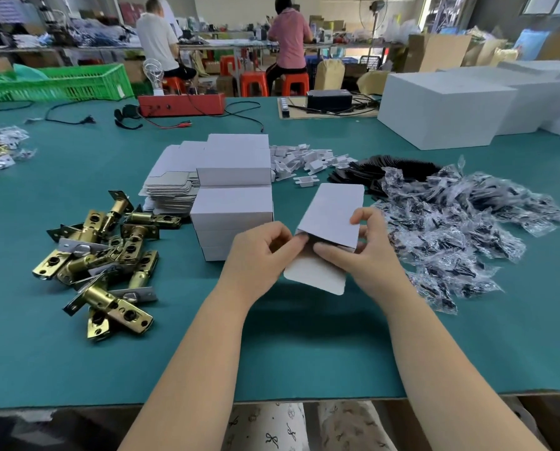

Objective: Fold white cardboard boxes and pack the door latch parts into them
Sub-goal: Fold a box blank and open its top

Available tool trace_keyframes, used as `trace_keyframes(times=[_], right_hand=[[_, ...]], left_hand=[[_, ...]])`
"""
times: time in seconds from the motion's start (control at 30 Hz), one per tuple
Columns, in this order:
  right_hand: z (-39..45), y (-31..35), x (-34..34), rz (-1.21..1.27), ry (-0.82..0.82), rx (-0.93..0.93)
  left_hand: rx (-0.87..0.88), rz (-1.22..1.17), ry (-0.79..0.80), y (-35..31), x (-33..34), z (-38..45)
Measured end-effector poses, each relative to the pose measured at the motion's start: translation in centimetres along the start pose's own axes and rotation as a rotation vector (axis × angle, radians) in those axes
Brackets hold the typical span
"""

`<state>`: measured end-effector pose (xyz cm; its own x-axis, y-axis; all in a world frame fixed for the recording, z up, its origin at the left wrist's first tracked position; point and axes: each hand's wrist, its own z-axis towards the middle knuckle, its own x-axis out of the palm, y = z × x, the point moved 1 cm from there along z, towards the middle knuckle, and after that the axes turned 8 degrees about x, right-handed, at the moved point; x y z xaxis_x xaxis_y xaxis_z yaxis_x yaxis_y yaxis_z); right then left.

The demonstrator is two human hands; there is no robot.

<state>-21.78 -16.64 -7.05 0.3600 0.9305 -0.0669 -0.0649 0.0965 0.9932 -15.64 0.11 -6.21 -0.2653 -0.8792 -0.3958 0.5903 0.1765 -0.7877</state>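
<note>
Your left hand (259, 252) pinches the left edge of a white cardboard box (329, 232), held above the desk (77, 362) near centre. Your right hand (366, 252) grips its right side, thumb on top, fingers at the open mouth. Near flap hangs down. Left of the hands: pile of brass door latch parts (106, 255). Just beyond: stacked folded boxes (234, 196) and flat blanks (171, 190). Right: heap of clear bagged parts (451, 229).
</note>
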Motion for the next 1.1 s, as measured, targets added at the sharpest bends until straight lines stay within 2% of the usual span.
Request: trace_keyframes(times=[0.07, 0.17, 0.23, 0.37, 0.47, 0.53, 0.6, 0.73, 0.83, 0.9, 0.97, 1.03, 1.1], right_hand=[[-0.1, 0.0, 0.3, -0.001, -0.056, -0.041], [-0.2, 0.1, 0.8, 0.046, -0.161, -0.107], [-0.2, 0.1, 1.1, 0.055, -0.241, -0.124], [0.0, 0.0, 1.0, 0.002, -0.379, -0.113], [-0.4, 0.0, 1.3, -0.097, -0.426, -0.128], [-0.5, 0.0, 1.5, -0.077, -0.41, -0.128], [-0.3, -0.1, 1.4, 0.0, -0.391, -0.107], [-0.5, 0.0, 2.0, -0.074, -0.354, -0.118], [-1.1, 0.2, 3.0, -0.041, -0.271, -0.138], [-1.2, 0.1, 3.3, 0.0, -0.269, -0.141], [-1.2, 0.2, 3.5, 0.097, -0.279, -0.117], [-1.2, 0.3, 3.6, 0.16, -0.32, -0.104], [-1.1, 0.0, 3.5, 0.19, -0.355, -0.097]], left_hand=[[-0.057, -0.086, -0.025, -0.3, -0.1, 0.2], [-0.243, -0.531, -0.045, -1.0, 0.4, 0.5], [-0.216, -0.599, -0.031, -1.1, 0.7, 0.4], [-0.099, -0.417, 0.058, -1.3, 0.7, 0.0], [-0.119, -0.365, 0.013, -0.9, 1.1, 0.1], [-0.136, -0.331, -0.018, -0.6, 1.4, 0.1], [-0.112, -0.157, -0.063, -0.3, 1.4, 0.0], [-0.075, 0.088, -0.238, 0.0, 1.4, -0.2], [-0.067, 0.067, -0.416, -0.6, 1.8, -0.5], [-0.014, -0.023, -0.462, -1.2, 2.2, -0.7], [-0.011, -0.242, -0.43, -1.7, 2.5, -0.8], [-0.063, -0.558, -0.253, -2.0, 3.1, -0.8], [-0.044, -0.647, -0.093, -1.7, 3.6, -0.8]])
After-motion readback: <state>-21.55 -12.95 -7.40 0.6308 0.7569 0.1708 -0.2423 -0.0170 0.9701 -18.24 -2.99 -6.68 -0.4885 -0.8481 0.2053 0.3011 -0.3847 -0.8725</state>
